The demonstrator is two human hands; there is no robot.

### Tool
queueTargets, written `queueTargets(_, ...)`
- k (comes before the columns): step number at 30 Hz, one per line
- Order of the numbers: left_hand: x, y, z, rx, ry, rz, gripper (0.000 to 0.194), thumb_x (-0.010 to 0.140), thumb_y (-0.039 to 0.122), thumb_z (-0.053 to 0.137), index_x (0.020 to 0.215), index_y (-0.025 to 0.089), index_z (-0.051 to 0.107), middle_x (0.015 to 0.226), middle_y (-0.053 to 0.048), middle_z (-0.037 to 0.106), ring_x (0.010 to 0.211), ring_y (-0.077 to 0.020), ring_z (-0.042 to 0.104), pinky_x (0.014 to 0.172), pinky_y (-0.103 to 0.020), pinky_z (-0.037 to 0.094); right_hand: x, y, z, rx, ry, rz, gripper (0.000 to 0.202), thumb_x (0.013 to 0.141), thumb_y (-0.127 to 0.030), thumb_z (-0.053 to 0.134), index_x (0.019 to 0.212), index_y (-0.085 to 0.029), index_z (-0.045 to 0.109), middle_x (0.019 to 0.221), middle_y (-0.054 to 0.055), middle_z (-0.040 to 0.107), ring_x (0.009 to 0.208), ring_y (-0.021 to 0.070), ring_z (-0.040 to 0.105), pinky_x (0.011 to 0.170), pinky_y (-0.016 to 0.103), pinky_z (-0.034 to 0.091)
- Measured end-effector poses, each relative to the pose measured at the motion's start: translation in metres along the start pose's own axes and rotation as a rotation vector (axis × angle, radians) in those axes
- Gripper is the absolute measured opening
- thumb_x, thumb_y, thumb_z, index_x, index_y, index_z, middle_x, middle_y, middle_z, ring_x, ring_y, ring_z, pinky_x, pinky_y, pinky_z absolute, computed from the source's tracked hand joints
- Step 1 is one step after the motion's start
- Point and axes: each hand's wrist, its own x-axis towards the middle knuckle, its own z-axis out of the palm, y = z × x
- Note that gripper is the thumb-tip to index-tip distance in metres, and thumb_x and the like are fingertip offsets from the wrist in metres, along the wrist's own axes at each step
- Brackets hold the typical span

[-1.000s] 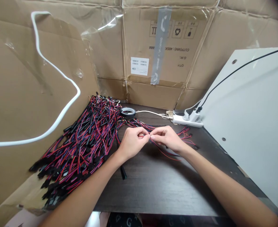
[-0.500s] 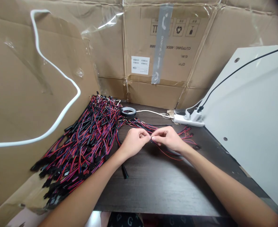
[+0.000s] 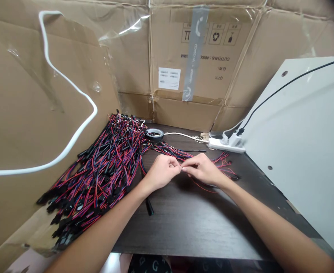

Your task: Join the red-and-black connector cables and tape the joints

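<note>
My left hand point(image 3: 164, 170) and my right hand point(image 3: 201, 169) meet fingertip to fingertip over the dark table point(image 3: 195, 227). Both are closed in a pinch. What sits between the fingertips is too small to make out. A thin red wire point(image 3: 203, 187) curves out below my right hand. Behind the hands lies a strand of red and dark wires point(image 3: 171, 150). A black cable with a thick end point(image 3: 149, 206) hangs down beside my left wrist.
A large heap of red, blue and black wires point(image 3: 99, 170) covers the left side. A black tape roll point(image 3: 154, 135) lies behind my left hand. At the back right is a white power strip point(image 3: 226, 145). Cardboard point(image 3: 184, 110) and a white panel point(image 3: 303, 144) stand around.
The fingers of my right hand have closed more tightly, with the thumb drawn in at the pinch. My left hand has barely moved.
</note>
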Motion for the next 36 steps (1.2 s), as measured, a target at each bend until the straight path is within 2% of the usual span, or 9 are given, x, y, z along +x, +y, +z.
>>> queueTargets(5,-0.001,0.002,0.002,0.001,-0.003,0.02,0.018,0.072,0.023,0.056,0.063,0.011,0.065,0.05,0.003,0.048,0.049,-0.007,0.037,0.047,-0.019,0.026,0.001,0.001,-0.001,-0.092,0.027,-0.07,0.02,0.084,-0.021,0.056,0.077,-0.014,0.073,0.058,0.002,0.064,0.053,0.0112,0.053,0.058,0.024,0.038)
queueTargets(8,0.0,0.0,0.0,0.046,0.024,0.033,0.02,0.074,0.026,0.057,0.066,0.011,0.068,0.051,0.003,0.049,0.049,-0.0076,0.037,0.047,-0.02,0.025,0.002,0.002,-0.003,-0.099,0.033,-0.07,0.022,0.087,-0.024,0.054,0.084,-0.015,0.074,0.07,0.004,0.069,0.061,0.0131,0.058,0.064,0.025,0.04)
queueTargets(12,0.001,-0.005,-0.001,0.045,0.007,0.028,0.023,0.076,0.03,0.057,0.067,0.011,0.068,0.052,0.002,0.051,0.051,-0.0085,0.039,0.049,-0.021,0.027,0.002,0.005,-0.004,-0.074,-0.036,-0.075,0.026,0.089,-0.029,0.051,0.095,-0.016,0.073,0.078,0.005,0.071,0.064,0.0136,0.058,0.066,0.025,0.04)
queueTargets(17,0.002,-0.007,-0.001,0.054,-0.056,0.042,0.023,0.077,0.029,0.055,0.071,0.012,0.069,0.059,0.0,0.059,0.056,-0.0104,0.046,0.054,-0.022,0.033,0.001,0.007,-0.005,-0.163,-0.042,-0.091,0.025,0.088,-0.026,0.052,0.082,-0.015,0.074,0.066,0.004,0.067,0.057,0.0118,0.053,0.062,0.024,0.037)
queueTargets(21,0.004,-0.006,-0.005,0.038,-0.046,0.062,0.022,0.078,0.026,0.052,0.073,0.013,0.069,0.065,-0.001,0.062,0.061,-0.012,0.05,0.059,-0.023,0.038,0.001,0.01,-0.012,-0.193,0.029,-0.103,0.026,0.087,-0.025,0.052,0.074,-0.014,0.072,0.058,0.002,0.061,0.053,0.0106,0.046,0.059,0.024,0.034)
queueTargets(24,0.006,-0.005,-0.01,0.025,-0.025,0.048,0.023,0.078,0.026,0.05,0.071,0.012,0.067,0.057,0.001,0.056,0.055,-0.0108,0.046,0.054,-0.022,0.034,0.0,0.02,-0.021,-0.101,0.053,-0.011,0.027,0.087,-0.031,0.052,0.076,-0.014,0.07,0.054,0.001,0.057,0.05,0.0102,0.045,0.055,0.024,0.034)
queueTargets(29,0.007,-0.01,-0.014,-0.026,-0.047,-0.026,0.025,0.078,0.028,0.051,0.062,0.013,0.061,0.05,0.002,0.05,0.047,-0.008,0.041,0.047,-0.02,0.03,-0.001,0.039,-0.031,0.206,-0.053,0.188,0.045,0.089,-0.05,0.048,0.088,-0.01,0.069,0.055,0.001,0.058,0.045,0.0076,0.038,0.045,0.021,0.03)
queueTargets(32,0.007,-0.012,-0.014,-0.11,-0.086,-0.133,0.03,0.083,0.034,0.048,0.068,0.012,0.062,0.049,0.001,0.053,0.039,-0.0057,0.036,0.04,-0.018,0.024,-0.002,0.044,-0.03,0.366,-0.049,0.313,0.057,0.089,-0.059,0.042,0.099,-0.008,0.066,0.056,0.003,0.06,0.04,0.0061,0.035,0.039,0.019,0.026)
queueTargets(36,0.007,-0.011,-0.013,-0.221,-0.139,-0.274,0.046,0.091,0.046,0.039,0.081,0.009,0.063,0.052,-0.003,0.059,0.033,-0.0058,0.039,0.034,-0.018,0.024,-0.003,0.046,-0.033,0.488,-0.072,0.424,0.068,0.088,-0.067,0.036,0.104,-0.007,0.064,0.056,0.005,0.061,0.038,0.0071,0.043,0.036,0.018,0.028)
